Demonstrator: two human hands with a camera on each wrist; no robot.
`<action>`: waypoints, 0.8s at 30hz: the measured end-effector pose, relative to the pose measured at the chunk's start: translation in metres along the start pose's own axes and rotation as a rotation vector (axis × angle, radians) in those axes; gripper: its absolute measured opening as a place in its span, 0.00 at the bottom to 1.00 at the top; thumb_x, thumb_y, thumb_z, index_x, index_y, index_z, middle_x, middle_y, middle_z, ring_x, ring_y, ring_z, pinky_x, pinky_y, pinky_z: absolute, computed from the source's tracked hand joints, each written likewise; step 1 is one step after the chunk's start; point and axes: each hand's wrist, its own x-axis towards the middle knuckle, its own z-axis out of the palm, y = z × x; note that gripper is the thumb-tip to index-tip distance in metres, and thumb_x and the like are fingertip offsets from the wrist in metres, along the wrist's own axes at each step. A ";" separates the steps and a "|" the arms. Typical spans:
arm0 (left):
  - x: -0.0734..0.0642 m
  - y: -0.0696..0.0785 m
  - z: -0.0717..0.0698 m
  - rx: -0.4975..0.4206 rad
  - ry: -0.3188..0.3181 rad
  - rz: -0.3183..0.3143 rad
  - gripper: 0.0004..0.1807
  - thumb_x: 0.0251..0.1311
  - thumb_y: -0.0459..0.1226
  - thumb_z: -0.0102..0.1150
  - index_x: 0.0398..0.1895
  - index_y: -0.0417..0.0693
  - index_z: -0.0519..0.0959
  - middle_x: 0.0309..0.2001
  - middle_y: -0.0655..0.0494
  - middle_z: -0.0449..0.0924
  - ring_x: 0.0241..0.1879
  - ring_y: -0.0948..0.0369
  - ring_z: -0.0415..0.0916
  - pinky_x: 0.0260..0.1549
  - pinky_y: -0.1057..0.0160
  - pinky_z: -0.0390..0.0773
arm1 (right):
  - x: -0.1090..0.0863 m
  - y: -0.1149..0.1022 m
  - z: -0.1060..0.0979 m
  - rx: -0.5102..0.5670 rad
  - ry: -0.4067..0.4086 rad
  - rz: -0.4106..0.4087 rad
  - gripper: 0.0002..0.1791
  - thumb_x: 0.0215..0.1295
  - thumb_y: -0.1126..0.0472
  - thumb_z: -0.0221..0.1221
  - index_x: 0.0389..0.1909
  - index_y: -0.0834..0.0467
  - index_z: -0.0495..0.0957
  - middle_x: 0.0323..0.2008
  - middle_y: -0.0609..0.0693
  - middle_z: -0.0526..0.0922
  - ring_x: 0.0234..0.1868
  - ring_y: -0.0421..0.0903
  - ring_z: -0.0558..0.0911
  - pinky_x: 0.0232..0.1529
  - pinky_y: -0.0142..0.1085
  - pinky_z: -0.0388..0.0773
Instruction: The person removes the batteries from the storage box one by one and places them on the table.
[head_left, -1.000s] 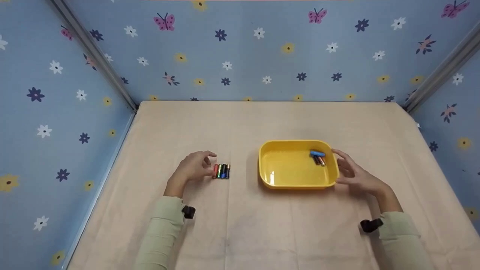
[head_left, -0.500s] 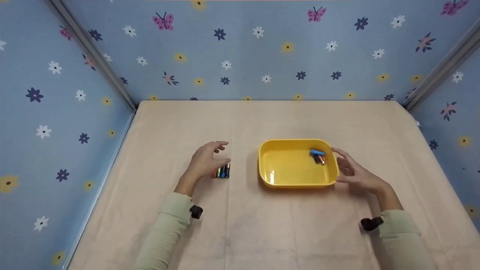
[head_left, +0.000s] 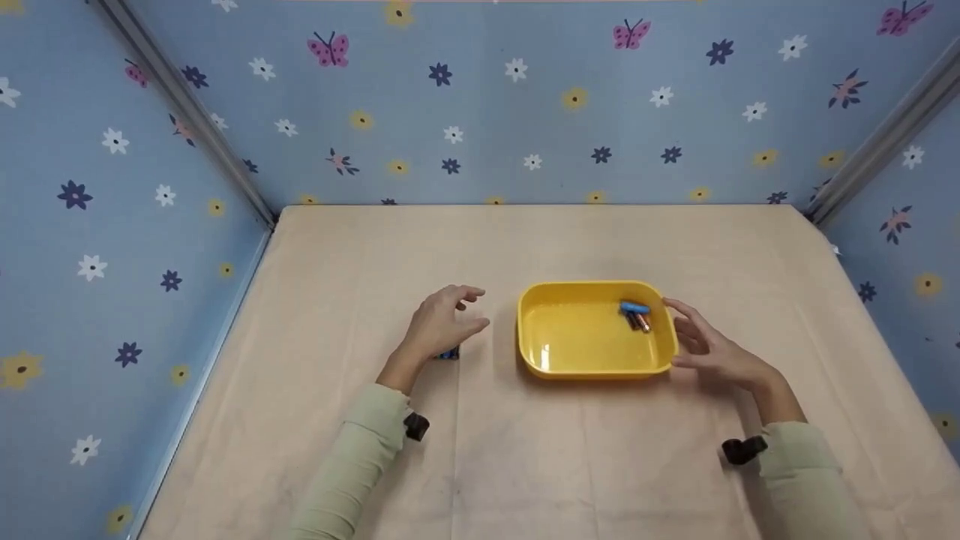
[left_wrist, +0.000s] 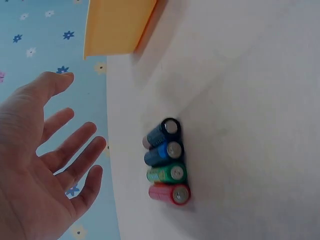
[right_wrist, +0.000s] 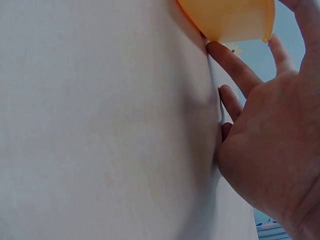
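My left hand (head_left: 444,324) hovers over a row of AA-size batteries (head_left: 450,352), holding nothing, with thumb and fingers spread apart. It covers most of that row in the head view. In the left wrist view the row shows side by side: a red battery (left_wrist: 170,193), a green battery (left_wrist: 167,173) and two dark blue ones. My right hand (head_left: 716,358) touches the right end of a yellow plastic tub (head_left: 592,373) with extended fingertips. Inside the tub, near its right end, lie a blue battery (head_left: 634,307) and some dark, copper-ended batteries (head_left: 637,322).
A beige cloth (head_left: 517,457) covers the table. Blue panels with flowers and butterflies (head_left: 517,105) stand along the back and both sides. Bare cloth separates the battery row from the tub.
My left hand has moved rightward from beside the battery row to above it, toward the tub, its fingers empty. The right hand and tub have stayed in place.
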 end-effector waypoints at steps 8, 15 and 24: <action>0.003 0.017 0.009 -0.028 -0.014 0.033 0.27 0.73 0.43 0.74 0.73 0.53 0.84 0.64 0.47 0.89 0.62 0.47 0.87 0.65 0.44 0.85 | -0.002 0.003 0.003 -0.032 0.012 0.010 0.56 0.80 0.59 0.67 0.94 0.40 0.40 0.91 0.68 0.53 0.91 0.77 0.50 0.82 0.83 0.46; 0.010 0.033 0.016 -0.051 -0.050 0.075 0.27 0.74 0.43 0.72 0.74 0.52 0.83 0.62 0.47 0.89 0.60 0.48 0.87 0.64 0.45 0.86 | -0.003 0.004 0.003 -0.038 0.016 0.000 0.56 0.80 0.60 0.67 0.94 0.41 0.41 0.90 0.69 0.54 0.90 0.78 0.51 0.81 0.84 0.46; 0.020 0.051 0.022 -0.120 -0.131 0.089 0.27 0.75 0.42 0.72 0.74 0.47 0.83 0.64 0.44 0.89 0.60 0.47 0.87 0.63 0.45 0.87 | -0.001 0.001 0.001 0.011 -0.004 -0.011 0.56 0.81 0.63 0.66 0.95 0.40 0.39 0.92 0.68 0.49 0.92 0.76 0.47 0.84 0.81 0.43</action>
